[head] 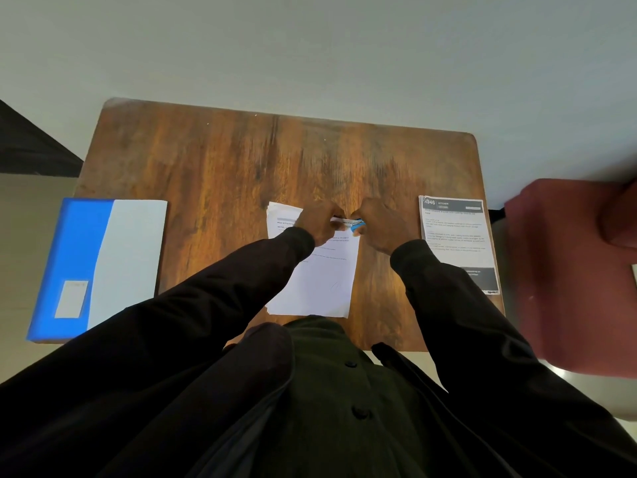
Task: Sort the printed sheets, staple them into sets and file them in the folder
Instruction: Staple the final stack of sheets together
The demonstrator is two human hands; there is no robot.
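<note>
The far half of the wooden table (241, 160) is bare, from the two hands up to its far edge in the upper middle of the frame. At the left, the blue folder (69, 243) lies flat and hangs over the left edge of the table. At the right, a printed set (455, 236) with a dark header lies very near the right edge. Strips of bare wood separate it and the folder from the middle pile.

The table stands against a pale grey wall (310, 46). A dark red chair (568, 270) is beside it at the right of the frame.

The folder has a white area on its right part and a small pale label at its lower left. We cannot tell if this white area is a sheet or the cover.

In the centre, the pile of white sheets (324, 277) lies on the table, and its near edge reaches the near edge of the table. The left hand (319, 224) has curled fingers and pinches the top edge of the pile. The right hand (381, 225) is just beside it, with fingers curled around a small blue stapler (356, 226) at the upper right corner of the sheets. Both arms wear dark sleeves.
</note>
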